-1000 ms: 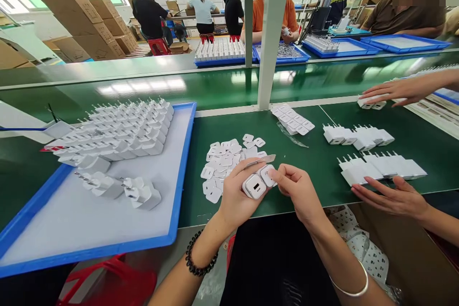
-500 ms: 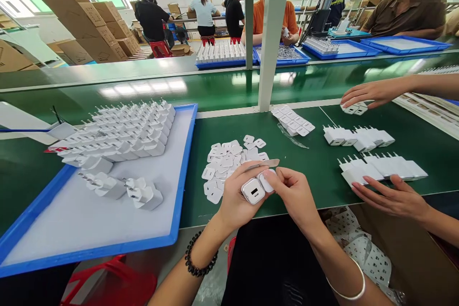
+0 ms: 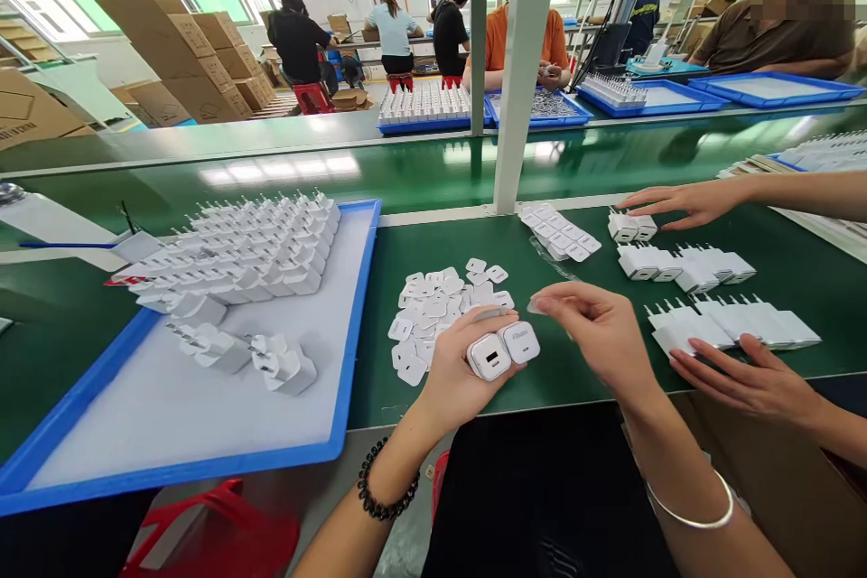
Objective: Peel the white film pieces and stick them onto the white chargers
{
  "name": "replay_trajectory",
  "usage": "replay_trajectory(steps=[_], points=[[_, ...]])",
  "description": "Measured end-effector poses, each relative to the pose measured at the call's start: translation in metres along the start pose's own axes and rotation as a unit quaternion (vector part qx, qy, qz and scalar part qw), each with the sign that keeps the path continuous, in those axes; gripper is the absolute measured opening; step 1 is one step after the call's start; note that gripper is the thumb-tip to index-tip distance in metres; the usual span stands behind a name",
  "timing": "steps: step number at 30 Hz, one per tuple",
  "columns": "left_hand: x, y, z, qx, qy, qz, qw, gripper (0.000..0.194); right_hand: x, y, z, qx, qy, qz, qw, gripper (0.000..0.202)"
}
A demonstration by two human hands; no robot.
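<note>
My left hand [image 3: 455, 379] is closed around two white wall chargers held side by side, their end faces toward me. The left charger [image 3: 489, 358] shows a dark USB slot and a smaller slot; the right charger [image 3: 521, 342] has a smooth face with faint print and one small slot. A thin flat pale piece [image 3: 491, 313] sticks out along the fingers above them. To the right, apart from the chargers, my right hand [image 3: 600, 330] pinches a small thin pale film [image 3: 540, 305]. Behind my left hand lies a heap of white face plates [image 3: 433, 302].
A blue-rimmed tray [image 3: 342, 415] of upright chargers stands at the left. Sheets of white plates [image 3: 559, 233] lie near the post [image 3: 518, 90]. At right, a co-worker's hands [image 3: 704, 199] touch rows of chargers [image 3: 735, 322]. Other people sit beyond the bench.
My right hand has drawn away to the right from the right charger, now with thin film between its fingers. The co-worker's far hand has set chargers down behind the rows.
</note>
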State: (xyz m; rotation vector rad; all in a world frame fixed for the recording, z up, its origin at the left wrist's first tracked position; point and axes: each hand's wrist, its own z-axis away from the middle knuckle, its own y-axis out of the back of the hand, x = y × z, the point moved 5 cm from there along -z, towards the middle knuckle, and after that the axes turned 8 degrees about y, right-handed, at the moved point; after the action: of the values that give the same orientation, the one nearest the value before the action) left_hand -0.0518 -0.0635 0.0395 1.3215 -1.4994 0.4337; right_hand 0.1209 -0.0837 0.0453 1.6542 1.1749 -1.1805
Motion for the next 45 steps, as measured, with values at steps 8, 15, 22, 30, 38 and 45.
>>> replay_trajectory(steps=[8, 15, 22, 30, 38, 45], points=[[-0.005, 0.005, 0.002, 0.093, -0.015, -0.057, 0.994, 0.038, 0.000, -0.003, 0.025, -0.076, -0.102, -0.149, 0.981, 0.023], [-0.006, 0.005, 0.003, 0.099, -0.020, -0.068, 0.993, 0.038, 0.001, -0.016, 0.035, -0.119, -0.160, -0.173, 0.965, 0.027], [-0.004, 0.005, 0.005, 0.098, -0.039, -0.083, 0.991, 0.043, 0.007, -0.032, 0.042, -0.118, -0.192, -0.184, 0.957, 0.029], [-0.004, 0.002, 0.008, 0.089, -0.081, -0.128, 0.984, 0.040, 0.007, -0.043, 0.041, -0.144, -0.190, -0.155, 0.959, 0.033], [-0.004, -0.001, 0.009, 0.071, -0.095, -0.139, 0.983, 0.042, 0.008, -0.043, 0.033, -0.180, -0.182, -0.138, 0.957, 0.034], [-0.004, -0.001, 0.009, 0.065, -0.103, -0.143, 0.982, 0.043, 0.011, -0.040, 0.032, -0.202, -0.197, -0.120, 0.952, 0.032]])
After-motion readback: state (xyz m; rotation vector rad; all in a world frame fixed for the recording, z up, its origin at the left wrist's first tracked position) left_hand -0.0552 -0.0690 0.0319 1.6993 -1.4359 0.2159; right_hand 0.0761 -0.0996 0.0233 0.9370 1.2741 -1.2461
